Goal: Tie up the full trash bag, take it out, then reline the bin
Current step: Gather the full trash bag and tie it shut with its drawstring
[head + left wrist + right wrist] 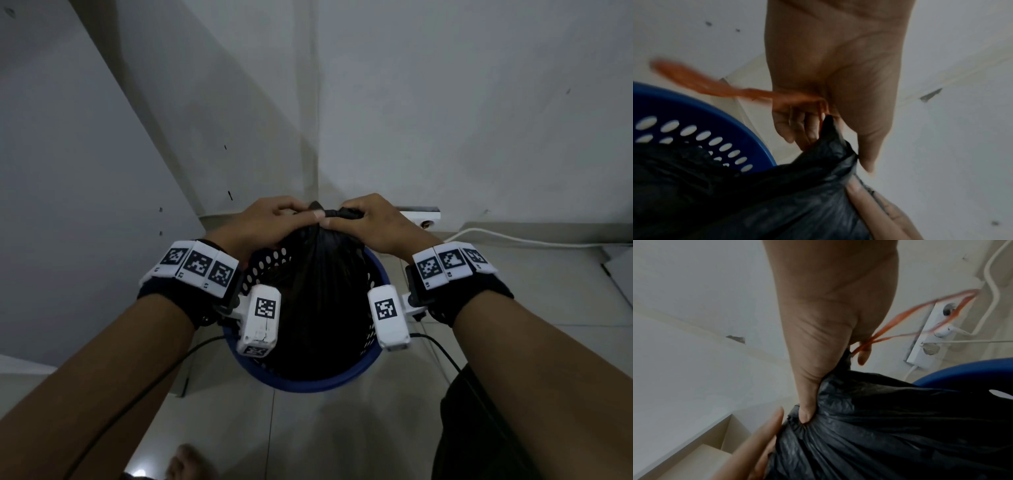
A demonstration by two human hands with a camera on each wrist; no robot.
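Note:
A full black trash bag (pixel 318 294) sits in a blue perforated bin (pixel 308 382) on the floor. Its top is gathered into a tight neck (pixel 337 213). My left hand (pixel 274 222) and right hand (pixel 370 222) meet at that neck, thumbs pressed on the plastic. In the left wrist view, my left hand (pixel 828 146) pinches a blurred orange tie (pixel 715 86) trailing left over the bin (pixel 694 104). In the right wrist view, my right hand (pixel 834 386) grips the bag (pixel 879 434) and a looping orange tie (pixel 900 318).
The bin stands in a wall corner. A white power strip (pixel 421 216) with a white cable (pixel 513 240) lies on the floor behind it, to the right. A white cabinet side (pixel 68 171) rises at left. My bare foot (pixel 191 462) is near the bin's front.

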